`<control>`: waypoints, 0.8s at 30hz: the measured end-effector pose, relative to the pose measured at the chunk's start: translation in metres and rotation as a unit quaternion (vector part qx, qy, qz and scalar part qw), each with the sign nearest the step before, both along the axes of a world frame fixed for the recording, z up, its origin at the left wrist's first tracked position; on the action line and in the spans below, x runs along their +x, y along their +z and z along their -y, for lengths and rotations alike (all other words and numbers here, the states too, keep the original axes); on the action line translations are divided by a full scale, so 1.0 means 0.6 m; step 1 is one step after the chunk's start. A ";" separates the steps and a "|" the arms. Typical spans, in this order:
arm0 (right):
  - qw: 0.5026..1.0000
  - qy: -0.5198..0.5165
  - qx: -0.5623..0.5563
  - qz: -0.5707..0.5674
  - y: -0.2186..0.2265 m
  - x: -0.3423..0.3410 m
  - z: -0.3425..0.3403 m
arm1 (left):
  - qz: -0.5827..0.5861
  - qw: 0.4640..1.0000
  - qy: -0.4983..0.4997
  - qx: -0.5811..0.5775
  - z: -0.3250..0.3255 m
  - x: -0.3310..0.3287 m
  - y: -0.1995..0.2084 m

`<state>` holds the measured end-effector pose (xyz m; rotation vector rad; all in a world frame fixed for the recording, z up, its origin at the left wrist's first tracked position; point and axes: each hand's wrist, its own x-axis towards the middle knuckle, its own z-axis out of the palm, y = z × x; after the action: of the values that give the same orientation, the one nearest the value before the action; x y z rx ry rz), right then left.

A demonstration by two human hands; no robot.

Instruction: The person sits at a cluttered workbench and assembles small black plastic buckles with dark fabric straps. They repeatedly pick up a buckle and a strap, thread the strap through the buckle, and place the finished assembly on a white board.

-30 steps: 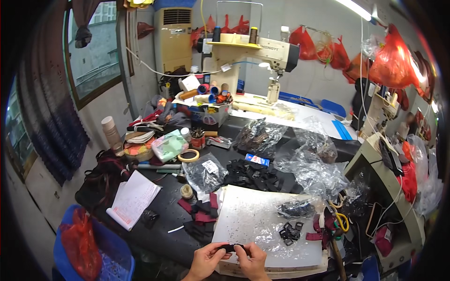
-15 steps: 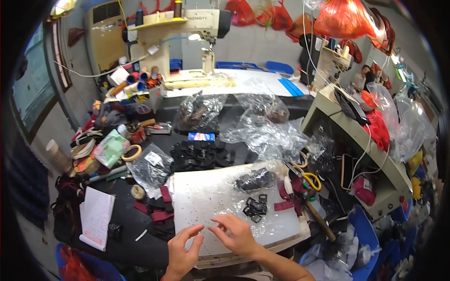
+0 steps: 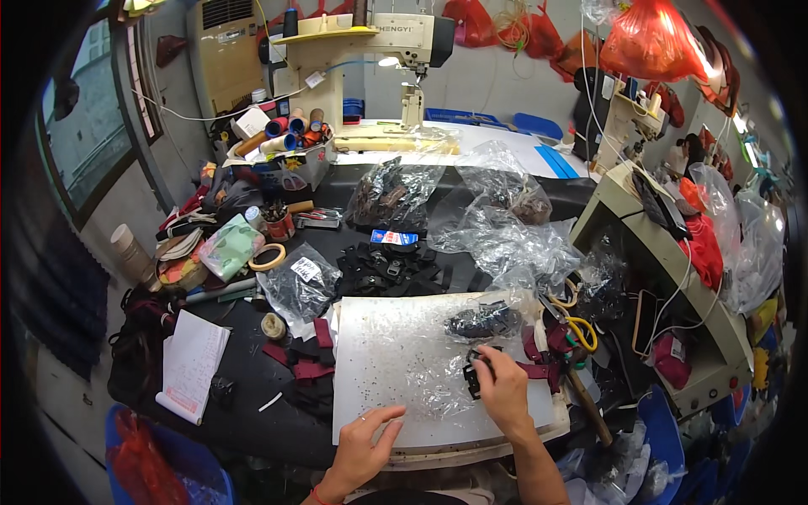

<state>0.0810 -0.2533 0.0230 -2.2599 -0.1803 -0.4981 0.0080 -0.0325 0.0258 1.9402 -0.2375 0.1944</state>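
Note:
Over the pile of small black plastic buckles (image 3: 472, 380), my right hand (image 3: 502, 389) curls its fingers and thumb around a buckle, partly hiding the pile. Beneath these pieces lies clear plastic film on a white board (image 3: 383, 337). My left hand (image 3: 369, 446) hovers at the board's near edge with thumb and fingers apart, holding nothing. A plastic-wrapped bundle of black parts (image 3: 481, 321) lies just beyond my right hand.
Maroon fabric pieces (image 3: 313, 369) and a notepad (image 3: 194, 362) lie left of the board. Yellow-handled scissors (image 3: 582, 333) and a hammer's wooden handle (image 3: 589, 408) are at its right. Black webbing pieces (image 3: 391, 269) and clear bags (image 3: 497, 240) lie beyond; a sewing machine (image 3: 412, 42) stands behind.
My right hand has moved right, away from my left hand, onto the black buckles. The left hand stays near the board's front edge, fingers still apart. The whole view has shifted slightly.

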 end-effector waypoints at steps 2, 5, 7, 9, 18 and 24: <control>0.998 -0.023 0.056 0.021 0.001 -0.002 -0.004 | -0.006 1.000 0.003 -0.011 0.005 -0.003 -0.001; 0.991 -0.063 0.073 0.091 -0.001 -0.015 -0.034 | -0.054 0.997 -0.036 -0.028 0.008 -0.003 -0.006; 0.983 -0.059 0.148 0.092 0.015 -0.048 -0.091 | -0.094 0.963 -0.045 -0.250 0.034 -0.010 -0.028; 0.985 0.038 0.110 0.125 -0.003 -0.078 -0.123 | -0.137 0.911 -0.051 -0.385 0.053 -0.003 -0.030; 0.976 0.143 0.073 0.147 0.040 -0.089 -0.178 | -0.121 0.923 0.051 -0.362 -0.014 0.000 -0.055; 0.958 0.210 0.185 -0.067 0.017 -0.075 -0.151 | -0.122 0.938 0.114 -0.302 -0.006 -0.018 0.018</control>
<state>0.0360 -0.1626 0.0335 -1.8123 -0.4470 -0.1348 -0.0031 -0.0290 0.0364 1.3533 0.1994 0.1539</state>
